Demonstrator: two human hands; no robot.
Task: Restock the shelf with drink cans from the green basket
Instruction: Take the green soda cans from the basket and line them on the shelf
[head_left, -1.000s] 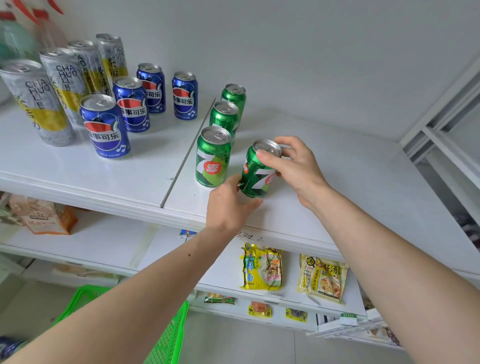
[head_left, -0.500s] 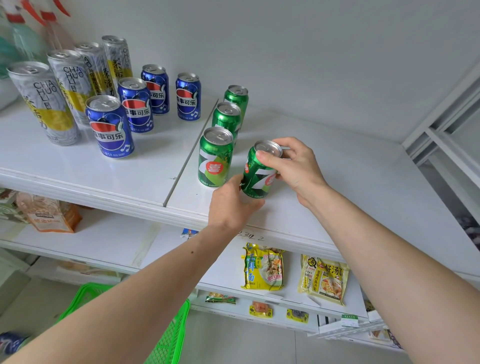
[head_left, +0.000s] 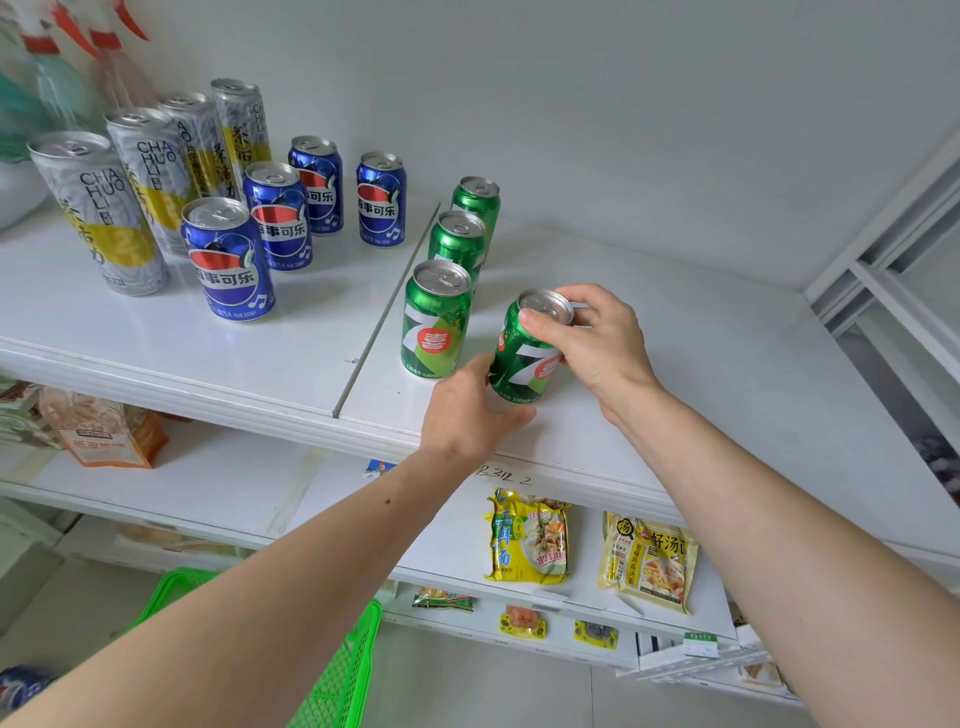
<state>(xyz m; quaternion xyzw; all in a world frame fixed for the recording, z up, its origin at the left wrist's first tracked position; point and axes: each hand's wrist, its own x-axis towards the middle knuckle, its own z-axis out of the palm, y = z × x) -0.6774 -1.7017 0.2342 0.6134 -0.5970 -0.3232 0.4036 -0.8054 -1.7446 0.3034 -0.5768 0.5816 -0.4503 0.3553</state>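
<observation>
Little has moved since the earlier frame: both hands still hold the green can (head_left: 527, 358) at centre frame. Left hand (head_left: 467, 415) cups its base; right hand (head_left: 592, 338) pinches the rim beyond, long axis tilted left, beside the green row (head_left: 460, 244) on the shelf (head_left: 701, 374).

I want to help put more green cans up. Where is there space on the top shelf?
Lots of bare shelf lies right of the held green can, out to the wall. It is crowded left of the green row, around the blue cans and tall silver cans.

White shelf (head_left: 701, 364) with drink cans (head_left: 435, 319)
</observation>
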